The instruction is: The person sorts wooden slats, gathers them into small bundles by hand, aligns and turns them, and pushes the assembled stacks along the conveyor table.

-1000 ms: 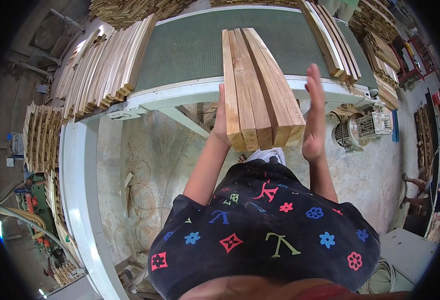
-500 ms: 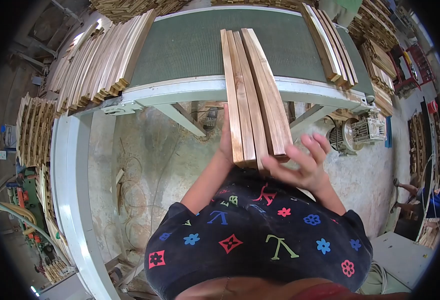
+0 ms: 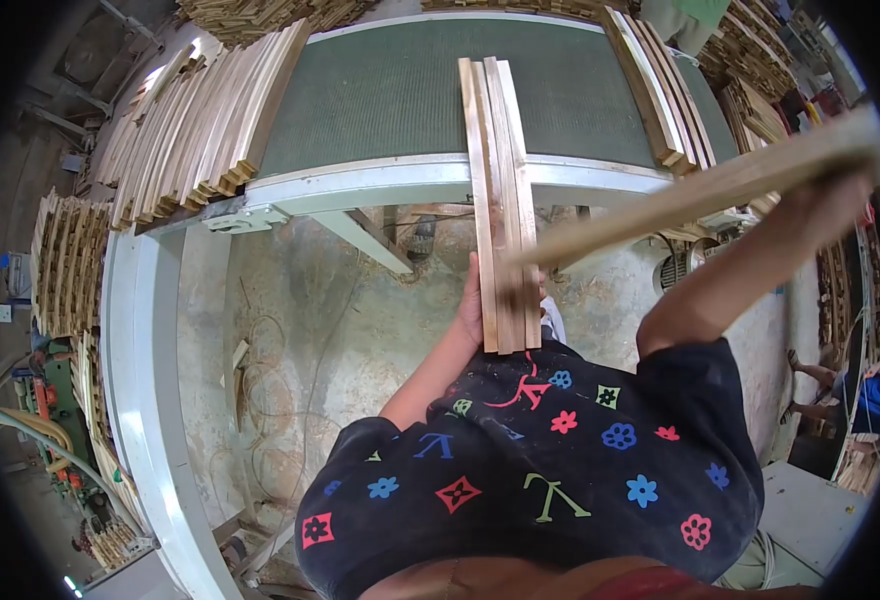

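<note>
My left hand point(image 3: 472, 305) is wrapped round the near part of a narrow bundle of wooden strips point(image 3: 500, 200), whose far ends lie over the green belt point(image 3: 380, 95). Fingertips show at the bundle's right side. Out to the right, my right hand point(image 3: 840, 195) grips one end of a single wooden strip point(image 3: 700, 195), blurred by motion. This strip slants down to the left, and its other end is in front of the bundle. The strip hides part of my right hand's fingers.
Rows of wooden strips lie on the left point(image 3: 205, 120) and right point(image 3: 660, 90) of the belt. A pale metal frame point(image 3: 360, 185) borders it. A motor point(image 3: 675, 265) stands below right. Another person point(image 3: 870, 400) is at the far right.
My right hand has swung away to the right with one strip from the bundle. The bundle in my left hand is narrower, and its near end has come closer to my body.
</note>
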`<state>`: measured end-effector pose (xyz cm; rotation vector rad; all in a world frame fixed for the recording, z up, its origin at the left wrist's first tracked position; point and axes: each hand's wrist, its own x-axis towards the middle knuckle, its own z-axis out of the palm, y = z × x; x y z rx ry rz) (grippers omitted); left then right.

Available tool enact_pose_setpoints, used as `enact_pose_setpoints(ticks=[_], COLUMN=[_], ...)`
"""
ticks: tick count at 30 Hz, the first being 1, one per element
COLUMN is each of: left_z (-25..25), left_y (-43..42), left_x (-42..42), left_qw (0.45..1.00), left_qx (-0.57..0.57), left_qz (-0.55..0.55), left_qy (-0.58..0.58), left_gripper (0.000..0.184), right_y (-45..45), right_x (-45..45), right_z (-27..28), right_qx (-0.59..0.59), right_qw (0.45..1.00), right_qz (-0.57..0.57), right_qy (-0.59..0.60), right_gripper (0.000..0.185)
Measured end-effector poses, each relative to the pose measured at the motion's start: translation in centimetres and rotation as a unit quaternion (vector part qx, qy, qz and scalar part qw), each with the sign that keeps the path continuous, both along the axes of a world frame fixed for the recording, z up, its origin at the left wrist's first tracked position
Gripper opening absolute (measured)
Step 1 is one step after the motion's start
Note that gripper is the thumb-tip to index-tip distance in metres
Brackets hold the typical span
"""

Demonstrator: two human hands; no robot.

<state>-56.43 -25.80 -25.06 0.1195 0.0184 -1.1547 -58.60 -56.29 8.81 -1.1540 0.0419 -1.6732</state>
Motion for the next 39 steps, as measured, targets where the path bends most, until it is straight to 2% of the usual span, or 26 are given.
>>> enact_pose_setpoints(ticks=[2,3,5,6,7,8,9,10,11,12,13,16,18,20,22,23,26,27,30,31,32,34,36,39], left_z=[-0.6,-0.2,1.9,2.5,2.2,1.9,1.7,1.6,2.1,2.9,3.5,1.5,-1.3,0.2,-0.1,-0.3,-1.0,-1.2,1.6,-1.6,-1.6,0.5,1.4,0.3], left_y=[0.4,0.5,0.2,0.2,0.1,0.1,0.2,0.3,-0.1,-0.5,-0.5,-0.4,-0.6,-1.0,-1.9,-2.1,-2.6,-2.4,0.9,2.2,4.4,8.1,11.0,14.3], left_x=[0.3,0.3,-0.2,-0.4,-0.6,-0.8,-0.9,-0.5,-1.1,-0.3,-0.4,-1.2,-1.2,-1.5,-1.7,-1.6,-0.7,-0.1,0.8,1.0,0.5,-1.2,-2.7,-6.2], left_qw=[0.999,0.998,0.999,0.999,1.0,1.0,0.999,0.998,0.997,0.997,0.998,0.999,0.999,0.999,0.998,0.998,0.995,0.994,0.979,0.988,0.989,0.965,0.94,0.88], left_qx=[-0.036,-0.014,0.005,0.015,-0.013,0.006,0.027,0.048,0.075,0.059,0.045,0.028,0.03,0.043,0.032,0.015,0.077,0.092,0.043,-0.028,-0.001,0.116,0.132,0.215], left_qz=[-0.024,-0.026,-0.016,-0.011,-0.008,-0.013,-0.021,-0.029,0.007,0.003,-0.002,-0.017,-0.016,-0.008,-0.006,-0.017,0.036,0.046,0.124,0.108,0.143,0.234,0.315,0.422], left_qy=[-0.022,-0.051,-0.035,-0.026,-0.003,-0.009,-0.015,-0.026,-0.033,-0.048,-0.053,-0.004,0.038,0.032,0.047,0.058,0.047,0.026,0.157,0.105,0.039,0.001,0.019,0.04], left_gripper=[0.115,0.117,0.117,0.117,0.113,0.114,0.115,0.116,0.111,0.111,0.11,0.104,0.095,0.091,0.091,0.089,0.088,0.101,0.09,0.087,0.082,0.081,0.079,0.077], right_y=[-4.2,-5.8,-6.0,-4.0,-1.8,1.9,4.3,5.9,7.3,9.0,9.2,10.6,11.8,14.7,18.1,17.8,17.5,18.0,20.6,21.8,23.0,27.0,31.5,35.7], right_x=[5.0,7.8,12.8,14.9,17.0,17.0,17.6,17.4,15.9,13.0,11.2,6.1,3.9,2.2,2.6,3.2,5.8,7.3,15.2,19.5,23.3,31.0,38.5,45.5], right_z=[-2.9,-5.6,-11.8,-14.2,-16.5,-18.6,-22.5,-25.4,-25.3,-22.7,-22.6,-22.2,-21.5,-22.1,-20.4,-21.6,-21.9,-21.4,-21.6,-21.1,-21.0,-20.3,-19.2,-18.3], right_qx=[0.009,0.017,0.049,0.126,0.199,0.172,0.046,0.003,-0.042,0.009,0.023,-0.123,-0.105,-0.261,-0.339,-0.323,-0.34,-0.341,-0.374,-0.353,-0.328,-0.296,-0.251,-0.171], right_qw=[0.989,0.973,0.936,0.93,0.877,0.832,0.877,0.856,0.854,0.821,0.823,0.797,0.735,0.691,0.549,0.622,0.651,0.65,0.622,0.63,0.628,0.624,0.617,0.675], right_qz=[0.147,0.229,0.338,0.238,0.17,0.085,0.077,0.124,0.15,0.184,0.226,0.183,0.237,0.113,0.02,0.005,0.037,0.056,0.04,0.082,0.125,0.12,0.106,0.155], right_qy=[0.001,0.017,0.09,0.25,0.404,0.52,0.472,0.501,0.497,0.541,0.52,0.562,0.627,0.664,0.764,0.713,0.677,0.677,0.687,0.687,0.694,0.713,0.738,0.701], right_gripper=[0.058,0.057,0.056,0.054,0.058,0.056,0.059,0.058,0.055,0.052,0.051,0.051,0.074,0.099,0.115,0.11,0.108,0.107,0.103,0.1,0.098,0.094,0.091,0.087])
